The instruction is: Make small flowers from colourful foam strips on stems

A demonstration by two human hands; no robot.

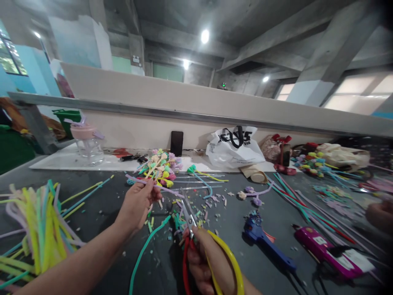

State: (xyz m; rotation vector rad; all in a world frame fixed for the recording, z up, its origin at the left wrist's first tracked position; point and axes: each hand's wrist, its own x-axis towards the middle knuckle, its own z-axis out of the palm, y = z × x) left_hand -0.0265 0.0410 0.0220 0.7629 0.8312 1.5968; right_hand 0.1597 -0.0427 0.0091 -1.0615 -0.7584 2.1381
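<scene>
My left hand point(137, 204) pinches a lilac pipe cleaner point(159, 187) that runs to the right above the dark table point(101, 213). My right hand point(204, 262) grips a pair of scissors point(196, 237) with one red and one yellow handle. The steel blades point up and stand slightly apart just under the lilac pipe cleaner. A teal pipe cleaner point(144, 250) lies on the table between my arms. Small coloured offcuts point(208, 205) are scattered around the blades.
A bundle of pipe cleaners point(37, 229) lies at the left. Finished pipe-cleaner flowers point(161, 166) are heaped behind. A blue glue gun point(265, 243) and a magenta one point(328, 250) lie right. A white bag point(235, 147), a phone point(177, 143) and a jar point(87, 143) stand at the back. Another person's hand point(380, 215) shows at the right edge.
</scene>
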